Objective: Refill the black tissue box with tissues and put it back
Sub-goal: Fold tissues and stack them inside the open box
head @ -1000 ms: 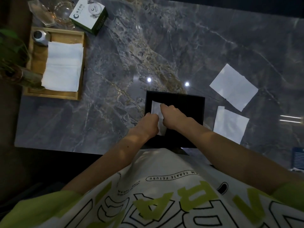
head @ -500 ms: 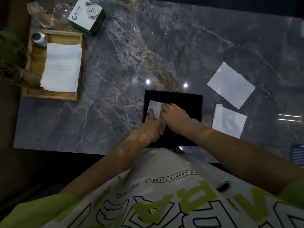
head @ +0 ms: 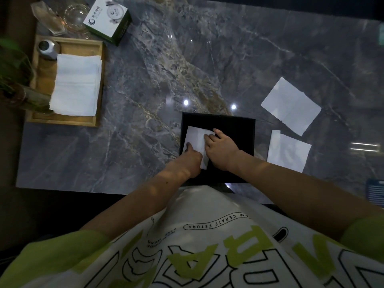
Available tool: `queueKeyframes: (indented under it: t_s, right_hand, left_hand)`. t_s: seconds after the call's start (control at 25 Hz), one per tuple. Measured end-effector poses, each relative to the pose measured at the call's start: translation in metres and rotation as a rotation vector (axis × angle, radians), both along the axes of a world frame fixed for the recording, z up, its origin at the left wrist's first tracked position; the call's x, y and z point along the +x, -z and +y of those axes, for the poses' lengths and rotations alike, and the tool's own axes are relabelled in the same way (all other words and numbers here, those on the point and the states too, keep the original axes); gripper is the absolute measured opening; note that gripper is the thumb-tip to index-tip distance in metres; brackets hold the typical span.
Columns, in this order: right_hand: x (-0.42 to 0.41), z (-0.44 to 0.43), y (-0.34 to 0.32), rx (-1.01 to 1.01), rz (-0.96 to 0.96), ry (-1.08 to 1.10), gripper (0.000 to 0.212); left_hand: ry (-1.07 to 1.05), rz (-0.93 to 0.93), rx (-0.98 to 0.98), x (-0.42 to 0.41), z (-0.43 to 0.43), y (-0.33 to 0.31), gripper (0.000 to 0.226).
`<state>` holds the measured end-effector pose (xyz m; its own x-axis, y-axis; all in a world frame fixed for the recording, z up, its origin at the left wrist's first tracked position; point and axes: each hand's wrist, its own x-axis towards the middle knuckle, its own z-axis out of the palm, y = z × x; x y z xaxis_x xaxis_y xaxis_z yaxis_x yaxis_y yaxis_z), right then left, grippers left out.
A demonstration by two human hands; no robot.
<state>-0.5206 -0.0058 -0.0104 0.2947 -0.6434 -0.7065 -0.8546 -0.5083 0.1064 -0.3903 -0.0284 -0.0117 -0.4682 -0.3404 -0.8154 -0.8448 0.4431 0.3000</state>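
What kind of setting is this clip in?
Likely a lounge or tea room: a marble table, a wooden tray holding stacked napkins, glassware and a plant.

A black tissue box (head: 234, 129) and white tissues (head: 291, 106) sit on a grey marble-veined surface (head: 207, 59), a tan wooden tray (head: 68, 121) at its left edge.

The black tissue box (head: 234, 129) lies flat at the near edge of the grey marbled worktop (head: 145, 100), square and dark. A white tissue (head: 196, 138) is spread across its left part. Two more white tissues (head: 291, 106) (head: 287, 150) lie flat just right of the box.
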Motion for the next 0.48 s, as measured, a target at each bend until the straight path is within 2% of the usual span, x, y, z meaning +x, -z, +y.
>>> queueKeyframes:
  t_s: [0.24,0.36,0.48]
  right_hand:
    - [-0.003,0.0,0.0,-0.051,-0.174,0.133,0.055]
    - [-0.008,0.002,-0.006,-0.072,-0.37,0.316,0.055]
    - [-0.013,0.015,-0.016,-0.13,-0.558,0.55,0.053]
  left_hand:
    - [-0.086,0.09,-0.013,0.008,-0.003,-0.004,0.036]
    - [-0.139,0.164,-0.029,0.017,-0.002,0.001,0.026]
    - [-0.187,0.355,-0.074,0.023,-0.003,0.002,0.024]
